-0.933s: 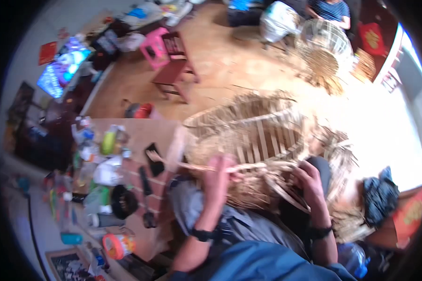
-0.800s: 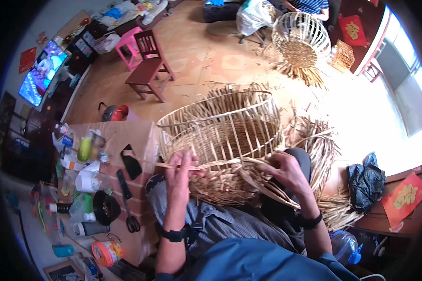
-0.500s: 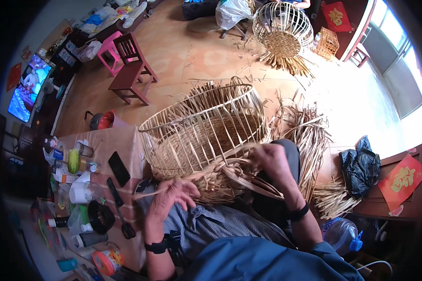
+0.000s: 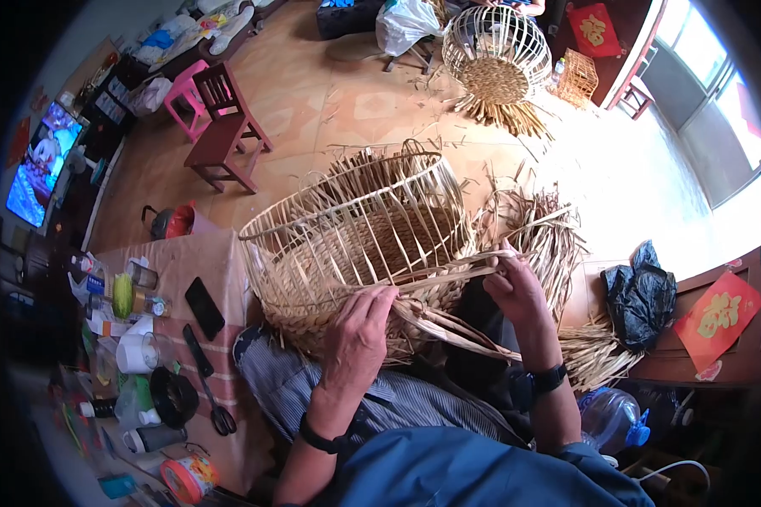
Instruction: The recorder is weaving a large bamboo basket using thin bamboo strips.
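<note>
Fibre strands (image 4: 452, 274) cross the basket's (image 4: 364, 242) near side, left to right.
The left hand (image 4: 357, 336), nearer the basket's middle, touches them, grip hidden; the right hand (image 4: 517, 289) pinches their right end.

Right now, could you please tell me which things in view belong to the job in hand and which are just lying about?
In the job:
- half-open basket
- pale strips, pinched by the right hand, touched by the left hand
- pile of loose strips, probably stock

Lying about:
- black phone
- wooden chair
- black plastic bag
- clear bottle
</note>
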